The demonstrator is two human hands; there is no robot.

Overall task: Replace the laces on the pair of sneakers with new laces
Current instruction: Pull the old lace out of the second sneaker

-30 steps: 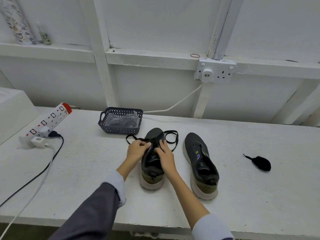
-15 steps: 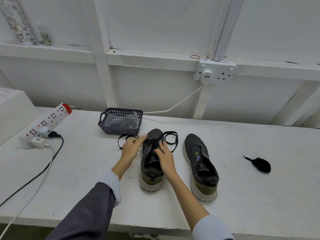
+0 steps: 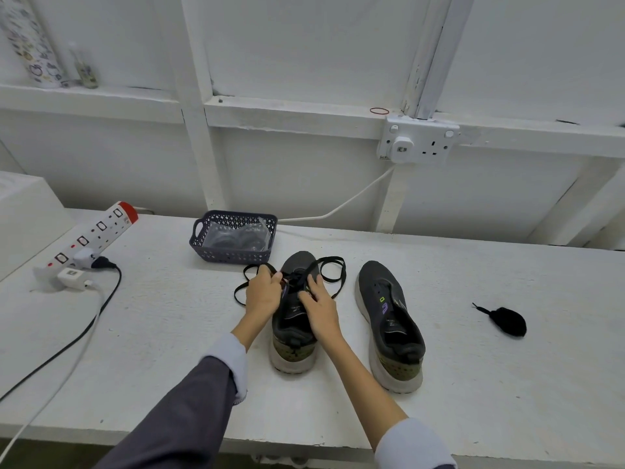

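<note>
power strip [image 3: 91,238]: far left of the worked sneaker [image 3: 294,336]; its cables run to the surface's front edge, so keep slack lace off them.
basket [image 3: 233,257]: just behind-left of the worked sneaker, wrapped packs inside.
lace [image 3: 333,259]: black, through that sneaker's toe-end eyelets, loops on both sides.
left hand [image 3: 262,294]: fingers curled, pinching the lace at the left eyelets.
change: half a second ago this hand was drawn out leftward with its loop; now it's back at the eyelets.
meaning: probably one pull done, next row starting. Threading in or out, can't tell.
right hand [image 3: 319,306]: fingers spread flat on the tongue, steadying.
second sneaker [image 3: 389,316]: just right, no lace.
black bundle [image 3: 505,321]: far right, likely a removed lace.
room: bare surface [image 3: 169,333] left of the worked sneaker for long pulls.
</note>
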